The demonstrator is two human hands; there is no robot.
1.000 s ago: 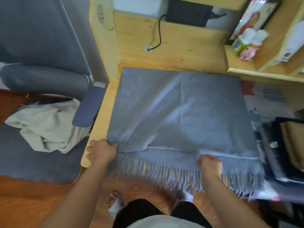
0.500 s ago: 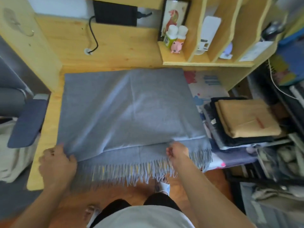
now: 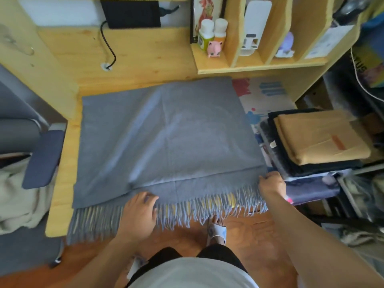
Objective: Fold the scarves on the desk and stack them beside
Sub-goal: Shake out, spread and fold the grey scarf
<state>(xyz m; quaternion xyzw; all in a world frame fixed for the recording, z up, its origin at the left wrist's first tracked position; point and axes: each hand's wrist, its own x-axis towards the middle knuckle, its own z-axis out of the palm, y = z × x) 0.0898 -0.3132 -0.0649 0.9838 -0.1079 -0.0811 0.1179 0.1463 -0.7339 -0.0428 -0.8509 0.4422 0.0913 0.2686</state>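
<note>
A grey fringed scarf [image 3: 166,138] lies flat on the wooden desk [image 3: 62,183], folded over itself, its fringe hanging off the near edge. My left hand [image 3: 139,213] rests on the scarf's near edge around the middle, fingers curled on the cloth. My right hand [image 3: 272,183] pinches the scarf's near right corner. To the right sits a stack of folded scarves [image 3: 320,140], a tan one on top of black and dark grey ones.
A shelf unit [image 3: 259,65] with bottles and a pink figure stands at the back right. A grey chair [image 3: 41,156] with a beige cloth [image 3: 18,202] is at the left. A black cable [image 3: 108,48] hangs at the back. My sandalled foot [image 3: 216,229] is below.
My left hand slid from the scarf's near left corner to its middle. My right hand shifted right to the near right corner. The camera view swung rightward.
</note>
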